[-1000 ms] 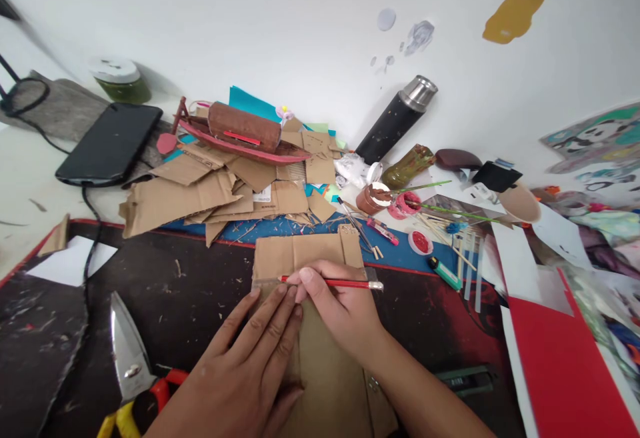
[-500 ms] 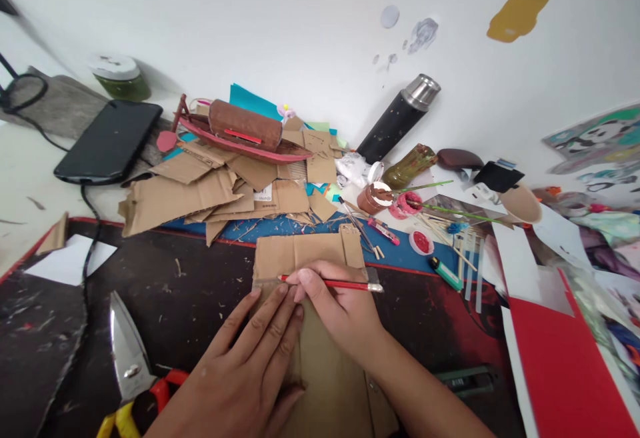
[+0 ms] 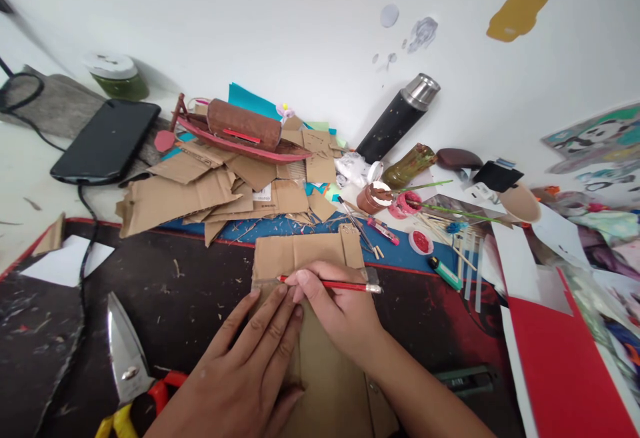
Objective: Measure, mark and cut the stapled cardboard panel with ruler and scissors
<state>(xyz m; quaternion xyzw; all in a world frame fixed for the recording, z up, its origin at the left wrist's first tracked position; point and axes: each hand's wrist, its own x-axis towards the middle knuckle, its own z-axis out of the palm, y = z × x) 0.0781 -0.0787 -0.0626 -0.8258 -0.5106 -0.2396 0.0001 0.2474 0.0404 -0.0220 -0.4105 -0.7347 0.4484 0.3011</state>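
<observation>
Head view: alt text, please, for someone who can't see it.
The right hand holds a red pencil over cardboard, on which the left hand rests flat. Scissors lie to the left; a model boat sits on scraps behind.

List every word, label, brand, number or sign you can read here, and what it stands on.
None reads clearly.
White label on the cardboard pile: too small to read.
Dark print on the pile's cardboard pieces: too small and blurred.
</observation>
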